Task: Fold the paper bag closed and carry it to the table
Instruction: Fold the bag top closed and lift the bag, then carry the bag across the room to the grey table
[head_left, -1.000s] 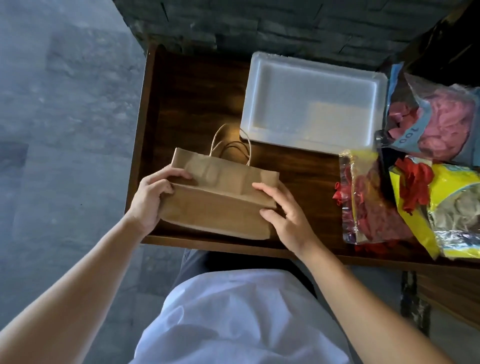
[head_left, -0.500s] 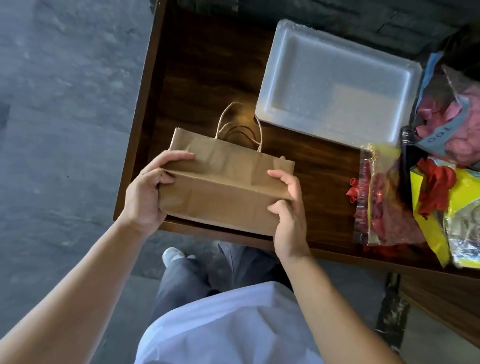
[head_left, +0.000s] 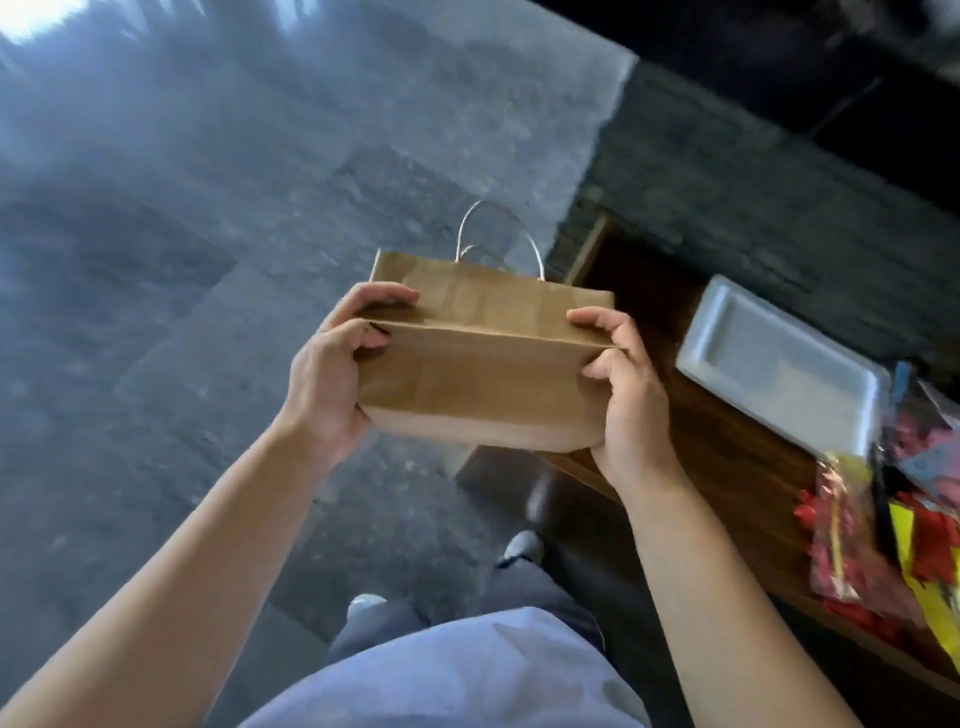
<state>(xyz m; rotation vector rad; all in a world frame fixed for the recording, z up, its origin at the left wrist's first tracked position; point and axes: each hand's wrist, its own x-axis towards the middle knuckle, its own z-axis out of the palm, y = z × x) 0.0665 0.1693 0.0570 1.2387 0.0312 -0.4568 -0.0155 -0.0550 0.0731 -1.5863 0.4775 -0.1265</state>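
Observation:
The brown paper bag (head_left: 483, 379) is up in the air in front of me, its top folded over and its twine handles (head_left: 498, 234) sticking out at the far side. My left hand (head_left: 332, 379) grips the bag's left end, thumb on the fold. My right hand (head_left: 623, 395) grips the right end the same way. The bag hangs over the grey stone floor, just left of the dark wooden table (head_left: 727, 457).
On the wooden table lie a white foam tray (head_left: 779, 374) and plastic packets of red and yellow balloons (head_left: 883, 545) at the right edge. A dark stone wall (head_left: 753, 197) runs behind the table. Grey floor (head_left: 208, 260) spreads to the left. My legs and shoes show below.
Both hands have lifted the folded bag off the wooden table and swung it left over the floor. The view has turned left, so the table now sits at the right.

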